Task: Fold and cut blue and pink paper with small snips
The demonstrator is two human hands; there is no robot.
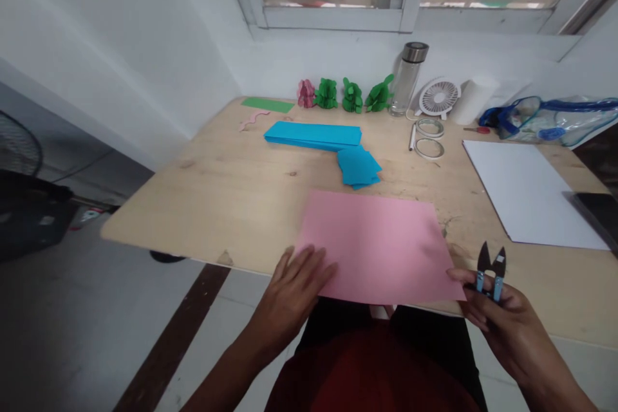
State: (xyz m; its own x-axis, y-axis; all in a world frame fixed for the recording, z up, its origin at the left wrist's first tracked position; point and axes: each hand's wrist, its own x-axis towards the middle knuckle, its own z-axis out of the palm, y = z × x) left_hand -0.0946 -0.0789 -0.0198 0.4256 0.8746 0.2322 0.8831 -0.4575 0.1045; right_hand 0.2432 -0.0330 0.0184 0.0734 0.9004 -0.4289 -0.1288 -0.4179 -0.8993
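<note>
A sheet of pink paper [374,248] lies at the table's front edge, its near side reaching over the edge. My left hand [295,286] rests on its left near corner, fingers stretched out and spread, thumb on the paper. Thread snips [497,286] with dark blades and blue handles are held in my right hand [512,322], blades pointing up and apart. A finger of that hand also touches the sheet's right near corner. Beyond the sheet lie blue paper squares [358,167] in a loose pile and a stack of long blue paper strips [313,134].
Along the wall stand green paper figures [327,94], a pink one [306,93], a glass bottle [406,80], a small fan [438,98] and a white roll [473,100]. Tape rolls [429,149], white sheets [535,193] and a dark phone-like object [599,209] lie rightward.
</note>
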